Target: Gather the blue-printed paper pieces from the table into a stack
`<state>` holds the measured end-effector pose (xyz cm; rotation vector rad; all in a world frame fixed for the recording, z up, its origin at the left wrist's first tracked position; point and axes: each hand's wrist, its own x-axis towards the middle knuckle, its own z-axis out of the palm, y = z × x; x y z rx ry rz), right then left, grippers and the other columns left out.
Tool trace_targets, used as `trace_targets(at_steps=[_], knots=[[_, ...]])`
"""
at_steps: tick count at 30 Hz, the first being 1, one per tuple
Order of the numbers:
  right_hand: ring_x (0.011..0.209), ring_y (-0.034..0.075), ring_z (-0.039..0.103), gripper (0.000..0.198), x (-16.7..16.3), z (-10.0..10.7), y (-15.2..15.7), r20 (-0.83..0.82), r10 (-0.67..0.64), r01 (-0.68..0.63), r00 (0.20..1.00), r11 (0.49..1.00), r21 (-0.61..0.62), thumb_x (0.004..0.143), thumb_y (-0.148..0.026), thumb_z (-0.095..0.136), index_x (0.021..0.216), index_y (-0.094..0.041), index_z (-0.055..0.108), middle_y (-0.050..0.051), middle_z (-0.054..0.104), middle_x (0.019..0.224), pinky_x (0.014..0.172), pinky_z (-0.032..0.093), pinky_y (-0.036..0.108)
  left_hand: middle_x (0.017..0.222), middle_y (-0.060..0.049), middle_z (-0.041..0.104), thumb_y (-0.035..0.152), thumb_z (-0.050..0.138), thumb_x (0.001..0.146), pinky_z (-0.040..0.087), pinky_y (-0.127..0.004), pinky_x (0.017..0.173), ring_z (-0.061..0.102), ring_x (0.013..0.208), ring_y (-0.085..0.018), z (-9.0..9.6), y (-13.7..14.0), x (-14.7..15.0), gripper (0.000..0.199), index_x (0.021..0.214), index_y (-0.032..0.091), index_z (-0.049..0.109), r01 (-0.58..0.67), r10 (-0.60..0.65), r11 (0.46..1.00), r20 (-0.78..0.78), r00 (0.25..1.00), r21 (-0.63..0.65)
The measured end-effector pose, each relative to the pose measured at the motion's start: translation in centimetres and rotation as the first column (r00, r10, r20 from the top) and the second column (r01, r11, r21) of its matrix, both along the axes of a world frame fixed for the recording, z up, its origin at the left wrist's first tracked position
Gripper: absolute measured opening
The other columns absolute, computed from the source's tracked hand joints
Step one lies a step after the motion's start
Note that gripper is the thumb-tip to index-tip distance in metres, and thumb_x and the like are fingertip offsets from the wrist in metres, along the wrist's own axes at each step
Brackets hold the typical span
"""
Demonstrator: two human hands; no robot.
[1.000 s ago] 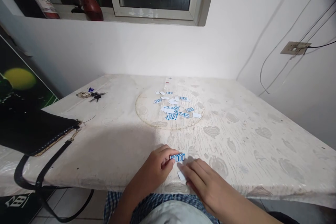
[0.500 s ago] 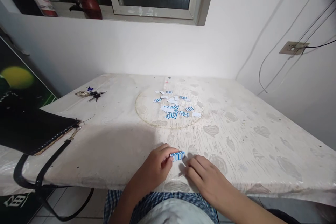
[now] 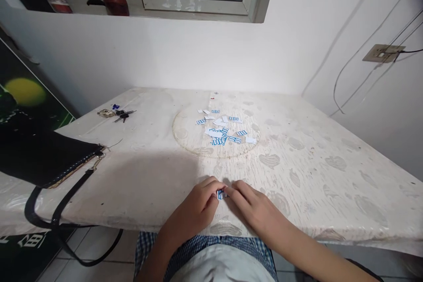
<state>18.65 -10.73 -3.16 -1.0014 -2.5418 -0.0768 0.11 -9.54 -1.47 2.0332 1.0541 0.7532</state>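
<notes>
White wall [image 3: 198, 53] behind a pale tablecloth [image 3: 291, 211], edge close at 6 o'clock. Left hand [image 3: 203, 200] pinches the blue-printed piece [image 3: 220, 194]; right hand [image 3: 247, 200] just closed in on it, grip unclear, so it's two-handed work now. Slips [image 3: 234, 139] at 12, bag [image 3: 46, 158] at 9, open room toward 2.

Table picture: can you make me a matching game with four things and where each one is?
1. blue-and-white piece
2. keys
3. black bag
4. socket

A. on the wall, at the right
B. between the left hand and the right hand
C. beside a tiny blue thing
D. at the left, nearer than the keys

Pairs: 1-B, 2-C, 3-D, 4-A
</notes>
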Motion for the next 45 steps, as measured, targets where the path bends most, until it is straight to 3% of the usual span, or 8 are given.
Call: trace_targets(at_steps=[3,12,19,23,28,35,40,45], knots=[[0.081,0.019,0.054,0.040,0.0,-0.2,-0.1,-0.127,-0.017,0.001,0.992,0.992,-0.124,0.085,-0.001,0.033,0.121,-0.012,0.045,0.011,0.054,0.097,0.064,0.050,0.030,0.090,-0.001,0.054,0.003,0.034,0.081,0.042,-0.026,0.078,0.051,0.086,-0.014,0.0,0.1,0.0,0.030,0.094,0.019,0.056,0.007,-0.007,1.000,-0.032,0.999,-0.002],[0.078,0.017,0.049,0.022,0.1,-0.4,-0.1,-0.360,-0.120,0.000,0.925,0.949,-0.316,0.090,-0.009,0.035,0.101,-0.018,0.053,0.008,0.045,0.094,0.065,0.046,0.031,0.096,-0.003,0.055,0.007,0.033,0.083,0.043,-0.029,0.078,0.051,0.088,-0.016,0.0,-0.1,0.0,0.038,0.111,0.021,0.054,0.051,-0.050,0.999,-0.053,0.997,0.008],[0.093,0.019,0.052,0.017,0.0,-0.8,-0.1,-0.407,-0.129,-0.005,0.904,0.950,-0.311,0.091,-0.013,0.037,0.096,-0.017,0.052,0.011,0.045,0.109,0.080,0.047,0.036,0.092,-0.001,0.055,0.016,0.045,0.084,0.043,-0.027,0.074,0.051,0.080,-0.015,0.4,-0.4,0.1,0.028,0.109,0.022,0.054,0.040,-0.040,0.999,-0.094,0.995,-0.003],[0.097,0.021,0.051,0.016,-0.1,-1.4,-0.2,-0.390,-0.092,-0.010,0.916,0.967,-0.253,0.091,-0.012,0.038,0.098,-0.016,0.052,0.011,0.051,0.102,0.082,0.046,0.038,0.088,-0.001,0.054,0.021,0.050,0.083,0.042,-0.026,0.069,0.049,0.074,-0.015,0.2,-0.4,0.2,0.025,0.107,0.022,0.054,0.031,-0.030,1.000,-0.126,0.992,0.005],[0.085,0.019,0.055,0.024,0.1,-1.4,-0.2,-0.438,-0.153,-0.006,0.886,0.940,-0.341,0.090,-0.012,0.040,0.113,-0.018,0.044,0.009,0.056,0.096,0.071,0.049,0.035,0.094,-0.001,0.057,0.014,0.042,0.086,0.043,-0.025,0.075,0.052,0.082,-0.014,-0.3,-0.2,0.2,0.025,0.105,0.023,0.056,0.033,-0.031,0.999,-0.074,0.997,0.021],[0.096,0.017,0.058,0.031,0.3,-1.1,0.2,-0.531,-0.135,-0.095,0.837,0.919,-0.383,0.090,-0.014,0.042,0.119,-0.024,0.048,0.007,0.059,0.112,0.082,0.048,0.032,0.097,-0.001,0.061,0.020,0.044,0.088,0.045,-0.025,0.074,0.056,0.083,-0.014,-0.6,-0.3,0.4,0.023,0.109,0.024,0.053,-0.085,0.083,0.996,-0.088,0.993,-0.021],[0.096,0.016,0.057,0.027,0.3,-0.7,0.0,-0.537,-0.139,-0.103,0.832,0.913,-0.396,0.089,-0.013,0.043,0.112,-0.024,0.053,0.005,0.060,0.106,0.082,0.047,0.029,0.098,-0.002,0.062,0.021,0.045,0.088,0.045,-0.026,0.073,0.056,0.091,-0.017,-0.7,-0.3,0.6,0.020,0.105,0.022,0.055,-0.094,0.103,0.993,-0.142,0.984,0.070],[0.080,0.014,0.056,0.015,0.4,-0.8,0.0,-0.532,-0.172,-0.071,0.829,0.911,-0.405,0.088,-0.013,0.045,0.096,-0.021,0.055,0.004,0.059,0.087,0.070,0.047,0.027,0.089,-0.001,0.061,0.020,0.045,0.089,0.044,-0.023,0.069,0.055,0.084,-0.015,-0.8,-0.4,0.4,0.015,0.095,0.021,0.059,-0.039,0.043,0.998,-0.112,0.993,0.040]])
